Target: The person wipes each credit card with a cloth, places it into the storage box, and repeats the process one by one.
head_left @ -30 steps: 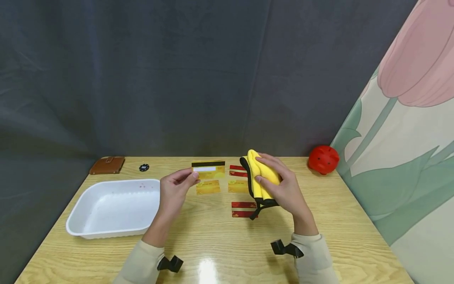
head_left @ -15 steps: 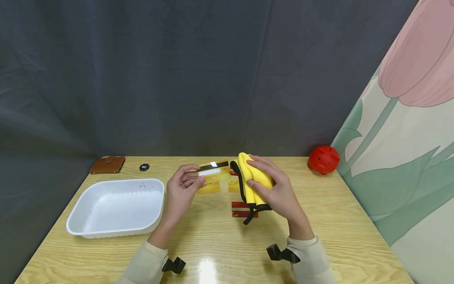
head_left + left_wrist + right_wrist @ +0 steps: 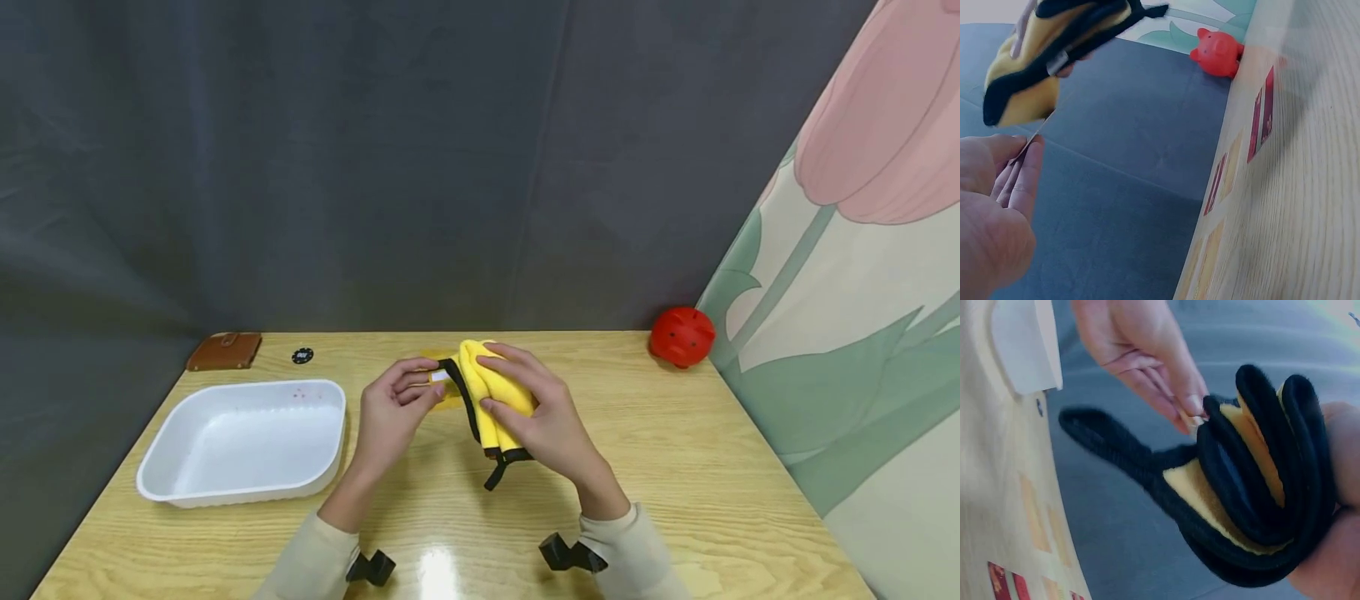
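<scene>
My left hand (image 3: pixel 388 421) pinches the edge of a yellow bank card (image 3: pixel 438 377) between thumb and fingers, above the table. A folded yellow cloth (image 3: pixel 487 392) with black edging and a loop is gripped by my right hand (image 3: pixel 547 417). The cloth covers the card's right part, and from the head view I cannot tell how firmly it touches. In the right wrist view the black-edged folds (image 3: pixel 1241 487) lie right by the left fingertips. Below, red cards (image 3: pixel 1261 115) and yellow cards (image 3: pixel 1210 259) lie on the table, mostly hidden from the head view.
A white plastic tray (image 3: pixel 240 442) stands at the left. Behind it are a brown wallet (image 3: pixel 225 351) and a black poker chip (image 3: pixel 302 356). At the back right sits a red piggy bank (image 3: pixel 682 337). A dark curtain (image 3: pixel 480 167) rises behind the table.
My right hand has brought the cloth leftward and slightly down, over the card. My left hand has shifted a little right, and the card has become mostly covered.
</scene>
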### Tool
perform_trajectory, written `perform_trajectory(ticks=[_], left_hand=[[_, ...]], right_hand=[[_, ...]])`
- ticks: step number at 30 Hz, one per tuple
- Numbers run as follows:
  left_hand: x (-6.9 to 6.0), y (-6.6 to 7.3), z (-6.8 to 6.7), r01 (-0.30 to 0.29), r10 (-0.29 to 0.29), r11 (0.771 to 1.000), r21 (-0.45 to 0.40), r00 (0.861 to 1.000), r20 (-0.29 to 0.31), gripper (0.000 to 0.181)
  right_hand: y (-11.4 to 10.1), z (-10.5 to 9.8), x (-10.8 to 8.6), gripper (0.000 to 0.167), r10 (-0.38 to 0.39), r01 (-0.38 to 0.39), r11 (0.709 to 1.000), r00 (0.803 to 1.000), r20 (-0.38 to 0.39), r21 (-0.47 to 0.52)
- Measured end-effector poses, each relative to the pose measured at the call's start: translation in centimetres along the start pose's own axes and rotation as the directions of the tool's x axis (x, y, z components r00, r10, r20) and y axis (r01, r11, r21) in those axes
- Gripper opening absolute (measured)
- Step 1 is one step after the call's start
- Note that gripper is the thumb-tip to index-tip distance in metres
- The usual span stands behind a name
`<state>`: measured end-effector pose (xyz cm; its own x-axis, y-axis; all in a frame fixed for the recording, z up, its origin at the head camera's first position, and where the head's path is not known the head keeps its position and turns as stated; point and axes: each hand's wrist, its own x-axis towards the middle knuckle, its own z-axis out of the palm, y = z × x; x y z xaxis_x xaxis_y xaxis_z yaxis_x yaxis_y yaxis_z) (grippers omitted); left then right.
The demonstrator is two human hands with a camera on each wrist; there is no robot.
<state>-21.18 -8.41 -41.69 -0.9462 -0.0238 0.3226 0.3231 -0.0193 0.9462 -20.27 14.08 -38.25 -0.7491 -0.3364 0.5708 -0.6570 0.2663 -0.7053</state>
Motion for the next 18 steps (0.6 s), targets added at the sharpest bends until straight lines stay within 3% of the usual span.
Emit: perform_trajectory(ticks=[8, 18], left_hand=[[-0.1, 0.0, -0.1, -0.026, 0.026, 1.0, -0.018, 0.999, 0.031, 0.032], [-0.1, -0.3, -0.1, -0.063, 0.064, 0.997, -0.032, 0.997, 0.053, 0.031]], right_hand=[[0.5, 1.5, 0.1, 0.049, -0.002, 0.003, 0.982, 1.0, 0.003, -0.191], [1.1, 1.1, 0.2, 0.05, 0.038, -0.041, 0.968, 0.999, -0.017, -0.249]])
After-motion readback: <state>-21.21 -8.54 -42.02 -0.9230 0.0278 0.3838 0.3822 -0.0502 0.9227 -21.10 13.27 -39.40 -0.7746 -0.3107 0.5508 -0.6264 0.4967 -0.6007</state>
